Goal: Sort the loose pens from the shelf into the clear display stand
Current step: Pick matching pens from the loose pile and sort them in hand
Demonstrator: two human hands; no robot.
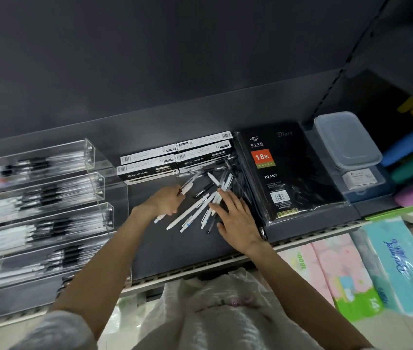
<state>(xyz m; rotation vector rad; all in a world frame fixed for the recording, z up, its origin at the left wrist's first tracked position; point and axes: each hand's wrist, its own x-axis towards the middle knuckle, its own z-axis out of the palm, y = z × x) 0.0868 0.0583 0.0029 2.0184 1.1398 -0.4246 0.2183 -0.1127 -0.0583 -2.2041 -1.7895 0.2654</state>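
Observation:
Several loose white and black pens (197, 210) lie in a heap on the dark shelf (175, 253). My left hand (166, 202) grips a white pen (187, 186) whose upper end sticks out past the fingers, and a white tip shows below the palm. My right hand (235, 218) lies flat with straight fingers on the right side of the heap. The clear display stand (48, 198) with stepped tiers stands at the left, blurred, and holds rows of pens.
Pen boxes (175, 157) are stacked behind the heap. A black wrapped diary (288, 173) lies to the right, then a lidded plastic container (346, 140). Tissue packs (397, 269) sit below the shelf's front edge. One dark pen (262, 231) lies by my right wrist.

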